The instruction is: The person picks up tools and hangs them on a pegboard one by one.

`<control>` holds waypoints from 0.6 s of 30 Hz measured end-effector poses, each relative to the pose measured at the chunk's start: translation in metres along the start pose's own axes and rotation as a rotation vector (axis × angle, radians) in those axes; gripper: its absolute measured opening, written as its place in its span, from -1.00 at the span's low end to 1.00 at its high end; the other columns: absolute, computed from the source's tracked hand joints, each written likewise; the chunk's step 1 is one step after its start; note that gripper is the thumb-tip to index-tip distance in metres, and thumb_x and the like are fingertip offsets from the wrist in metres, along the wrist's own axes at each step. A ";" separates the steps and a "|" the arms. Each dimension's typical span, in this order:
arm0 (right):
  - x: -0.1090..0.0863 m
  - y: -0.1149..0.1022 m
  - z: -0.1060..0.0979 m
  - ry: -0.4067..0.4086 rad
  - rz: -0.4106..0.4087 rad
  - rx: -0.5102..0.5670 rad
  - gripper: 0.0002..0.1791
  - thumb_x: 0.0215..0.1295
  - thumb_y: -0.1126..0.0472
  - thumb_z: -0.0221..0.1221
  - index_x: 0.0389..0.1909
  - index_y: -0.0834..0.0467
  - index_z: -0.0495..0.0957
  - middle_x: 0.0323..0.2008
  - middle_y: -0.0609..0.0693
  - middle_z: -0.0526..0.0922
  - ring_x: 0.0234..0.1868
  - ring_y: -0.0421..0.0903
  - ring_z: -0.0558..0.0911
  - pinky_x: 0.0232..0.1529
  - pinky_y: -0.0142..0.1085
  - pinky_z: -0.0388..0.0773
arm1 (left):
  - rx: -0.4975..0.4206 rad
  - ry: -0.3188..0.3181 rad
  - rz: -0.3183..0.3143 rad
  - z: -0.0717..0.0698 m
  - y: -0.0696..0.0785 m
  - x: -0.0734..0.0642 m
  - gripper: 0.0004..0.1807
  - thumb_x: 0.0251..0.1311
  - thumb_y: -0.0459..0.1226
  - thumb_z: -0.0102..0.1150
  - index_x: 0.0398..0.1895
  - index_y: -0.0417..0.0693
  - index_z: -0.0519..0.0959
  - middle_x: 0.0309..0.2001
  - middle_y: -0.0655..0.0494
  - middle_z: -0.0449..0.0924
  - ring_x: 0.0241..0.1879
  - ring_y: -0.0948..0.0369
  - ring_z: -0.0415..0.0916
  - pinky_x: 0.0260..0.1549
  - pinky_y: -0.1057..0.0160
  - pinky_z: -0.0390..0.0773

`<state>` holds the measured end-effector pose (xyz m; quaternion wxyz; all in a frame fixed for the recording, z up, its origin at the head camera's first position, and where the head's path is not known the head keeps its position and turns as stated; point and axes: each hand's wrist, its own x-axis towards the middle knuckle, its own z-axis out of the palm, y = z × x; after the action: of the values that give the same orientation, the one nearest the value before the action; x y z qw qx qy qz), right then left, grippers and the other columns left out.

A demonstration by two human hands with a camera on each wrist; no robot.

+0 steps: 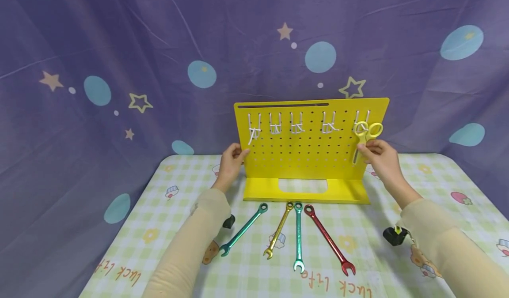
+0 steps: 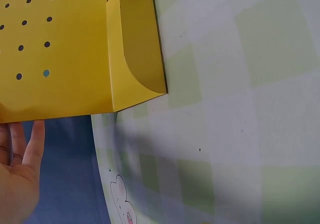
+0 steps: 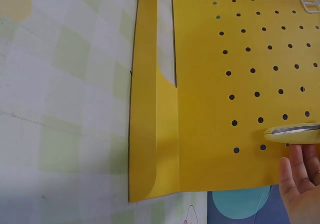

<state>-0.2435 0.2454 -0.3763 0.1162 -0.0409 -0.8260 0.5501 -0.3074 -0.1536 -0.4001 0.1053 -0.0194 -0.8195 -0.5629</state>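
Note:
A yellow pegboard stand stands upright on the table, with white wire hooks along its upper part. My left hand grips the board's left edge, thumb in front. Over at the right side, my right hand pinches yellow scissors just below their handles. Their finger loops overlap the rightmost hook in the head view, blades pointing down. In the right wrist view, the fingers of that hand lie against the scissors, in front of the perforated panel.
Between the forearms lie several combination wrenches: a green one, a gold one, another green one and a red one. A checked cloth covers the table. Behind it hangs a purple curtain.

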 end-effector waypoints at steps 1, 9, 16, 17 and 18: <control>0.000 0.000 0.000 -0.002 0.006 -0.006 -0.29 0.40 -0.18 0.13 0.20 0.37 0.33 0.08 0.22 0.51 -0.29 -0.33 0.57 -0.31 -0.45 0.58 | -0.001 -0.001 0.000 0.000 0.000 0.000 -0.80 0.37 -0.20 0.18 -0.15 -0.17 0.52 -0.21 -0.07 0.58 -0.21 0.09 0.50 -0.14 0.05 0.62; -0.001 -0.002 -0.001 -0.012 0.040 -0.035 -0.25 0.38 -0.26 0.10 0.22 0.32 0.33 0.14 0.28 0.49 -0.28 -0.19 0.60 -0.44 -0.33 0.59 | 0.008 0.002 0.004 0.000 0.001 -0.001 -0.80 0.37 -0.19 0.18 -0.15 -0.16 0.52 -0.21 -0.06 0.57 -0.21 0.10 0.50 -0.18 0.15 0.62; 0.000 0.002 -0.001 0.000 -0.010 0.005 -0.34 0.39 -0.16 0.15 0.16 0.35 0.38 -0.20 -0.21 0.58 -0.30 -0.36 0.61 -0.30 -0.49 0.58 | 0.004 -0.003 0.009 0.000 -0.001 -0.001 -0.79 0.37 -0.18 0.17 -0.17 -0.16 0.51 -0.23 -0.05 0.56 -0.22 0.09 0.50 -0.16 0.11 0.62; -0.001 0.003 -0.002 -0.002 -0.015 0.010 -0.36 0.39 -0.15 0.16 0.16 0.34 0.38 -0.25 -0.30 0.57 -0.29 -0.38 0.61 -0.31 -0.50 0.58 | 0.005 -0.004 0.013 0.000 -0.001 0.000 -0.79 0.37 -0.18 0.18 -0.17 -0.16 0.50 -0.23 -0.05 0.56 -0.22 0.08 0.50 -0.16 0.11 0.62; -0.001 0.004 -0.002 -0.003 -0.019 0.017 -0.38 0.40 -0.13 0.16 0.15 0.33 0.39 -0.29 -0.36 0.56 -0.28 -0.39 0.61 -0.30 -0.51 0.58 | 0.006 -0.005 0.016 0.000 -0.001 0.000 -0.79 0.37 -0.19 0.18 -0.17 -0.16 0.50 -0.23 -0.05 0.56 -0.22 0.08 0.50 -0.16 0.11 0.62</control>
<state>-0.2417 0.2489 -0.3793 0.1206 -0.0310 -0.8217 0.5561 -0.3076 -0.1540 -0.4012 0.1079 -0.0271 -0.8212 -0.5596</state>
